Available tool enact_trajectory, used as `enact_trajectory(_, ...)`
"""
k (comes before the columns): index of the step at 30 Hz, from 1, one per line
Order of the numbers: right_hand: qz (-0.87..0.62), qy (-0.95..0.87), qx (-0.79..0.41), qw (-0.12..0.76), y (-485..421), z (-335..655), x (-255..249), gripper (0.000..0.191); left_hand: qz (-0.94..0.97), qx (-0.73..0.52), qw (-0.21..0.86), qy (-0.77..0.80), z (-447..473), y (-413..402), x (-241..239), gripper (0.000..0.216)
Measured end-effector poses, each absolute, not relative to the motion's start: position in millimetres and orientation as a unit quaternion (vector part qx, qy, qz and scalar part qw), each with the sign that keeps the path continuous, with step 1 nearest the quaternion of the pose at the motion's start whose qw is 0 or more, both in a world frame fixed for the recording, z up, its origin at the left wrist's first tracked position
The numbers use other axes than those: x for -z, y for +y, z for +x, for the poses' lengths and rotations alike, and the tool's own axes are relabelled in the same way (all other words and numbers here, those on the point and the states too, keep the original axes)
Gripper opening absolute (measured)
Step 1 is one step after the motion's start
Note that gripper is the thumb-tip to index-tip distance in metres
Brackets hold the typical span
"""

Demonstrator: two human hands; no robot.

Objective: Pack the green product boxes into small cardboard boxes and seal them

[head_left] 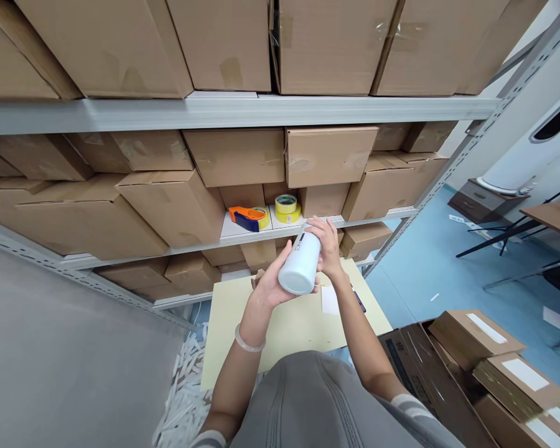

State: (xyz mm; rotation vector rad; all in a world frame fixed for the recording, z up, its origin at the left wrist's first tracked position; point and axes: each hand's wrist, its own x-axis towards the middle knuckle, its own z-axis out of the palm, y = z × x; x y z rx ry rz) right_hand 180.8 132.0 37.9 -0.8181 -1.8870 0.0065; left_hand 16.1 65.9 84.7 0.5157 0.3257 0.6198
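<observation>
And there it is, a white bottle tilted in mid-air right in front of the metal shelf! The left hand wraps its lower end, fingers curled round, while the right hand clasps the top. Just behind, an orange tape dispenser sits beside yellow tape rolls, with cardboard boxes packed alongside.
</observation>
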Motion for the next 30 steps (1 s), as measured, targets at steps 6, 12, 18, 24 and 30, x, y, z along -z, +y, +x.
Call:
enact_trajectory(6,-0.391,-0.682,-0.228,0.574,117.6,161.8,-19.3,0.067,0.507,-0.314,0.756,0.271,-18.3,60.1,-80.8,0.074)
enact_trajectory(12,-0.322,-0.466,-0.605,0.560,81.6,143.2,-14.0,0.058,0.468,-0.507,0.590,0.420,-40.3,70.4,-45.7,0.050)
enact_trajectory(18,-0.273,-0.351,-0.771,0.456,61.8,134.6,-29.3,0.054,0.574,-0.540,0.405,0.463,-25.8,77.6,-19.8,0.051)
enact_trajectory(24,-0.183,-0.247,-0.901,0.307,59.0,138.0,-44.5,0.071,0.722,-0.506,0.202,0.427,-22.8,73.2,-23.9,0.055)
enact_trajectory(30,-0.147,-0.340,-0.902,0.223,54.9,139.3,-51.3,0.083,0.648,-0.562,0.269,0.438,-17.5,70.0,-24.1,0.048)
